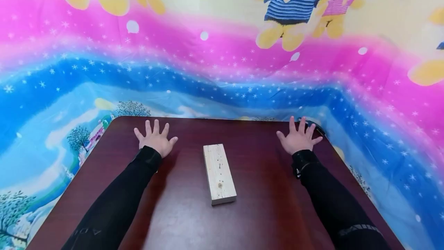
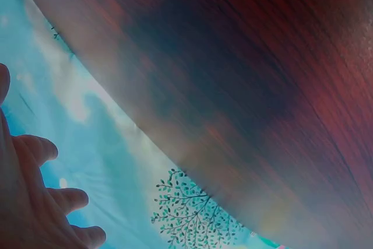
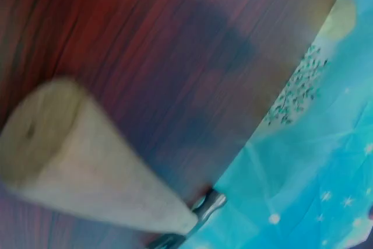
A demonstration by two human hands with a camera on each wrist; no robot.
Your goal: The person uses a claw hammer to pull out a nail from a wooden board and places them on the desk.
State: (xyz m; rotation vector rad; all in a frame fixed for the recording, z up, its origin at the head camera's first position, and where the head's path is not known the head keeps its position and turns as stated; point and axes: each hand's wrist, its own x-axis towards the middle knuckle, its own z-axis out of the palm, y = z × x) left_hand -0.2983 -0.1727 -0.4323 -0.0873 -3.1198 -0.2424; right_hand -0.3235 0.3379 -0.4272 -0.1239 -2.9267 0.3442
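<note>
A pale rectangular wooden block [image 1: 219,173] with small dark holes and a knot lies lengthwise on the table between my hands. My left hand [image 1: 155,141] is held over the far left part of the table, fingers spread; some of its fingers [image 2: 73,199] show in the left wrist view. My right hand [image 1: 298,140] is spread the same way at the far right. Near it is a hammer [image 3: 105,167] with a pale wooden handle towards the camera and a dark metal head; in the head view the hand hides most of it. Neither hand holds anything.
The dark red-brown table [image 1: 256,219] has its far edge against a printed cloth [image 1: 222,68] with pink and blue bands, which also hangs along both sides. The hammer's dark head sits near the far right corner.
</note>
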